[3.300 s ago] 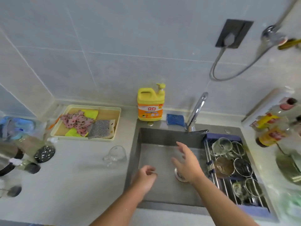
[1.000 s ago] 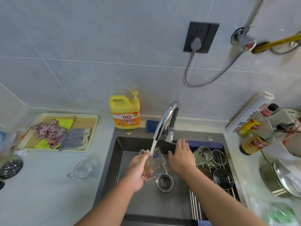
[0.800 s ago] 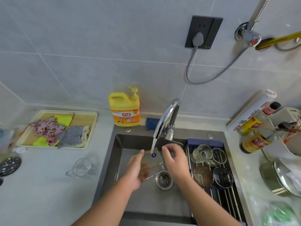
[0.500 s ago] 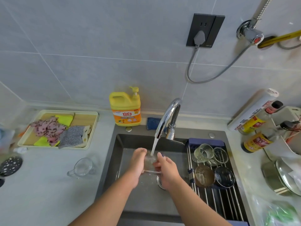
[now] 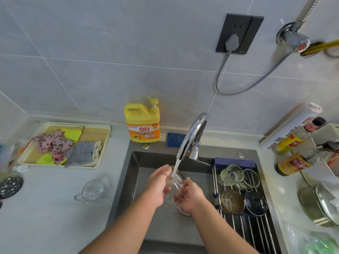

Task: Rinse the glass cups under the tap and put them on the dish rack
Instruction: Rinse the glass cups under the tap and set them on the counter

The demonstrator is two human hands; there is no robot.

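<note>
A clear glass cup (image 5: pixel 175 181) is held between both my hands over the sink (image 5: pixel 146 162). Water runs from the chrome tap (image 5: pixel 192 134) onto the cup. My left hand (image 5: pixel 157 186) grips its left side and my right hand (image 5: pixel 190 196) cups it from the right and below. Another clear glass cup with a handle (image 5: pixel 91 189) lies on the counter left of the sink. The dish rack (image 5: pixel 244 224) spans the sink's right part and carries several glass cups (image 5: pixel 231 174).
A yellow detergent bottle (image 5: pixel 142 121) and a blue sponge (image 5: pixel 175 139) stand behind the sink. A tray of cloths (image 5: pixel 66 145) lies at the back left. Sauce bottles (image 5: pixel 293 162), a roll and a pot lid (image 5: pixel 326 204) crowd the right counter.
The tap was turned on and my left hand brought a glass cup under the stream. My right hand left the tap handle and came onto the cup.
</note>
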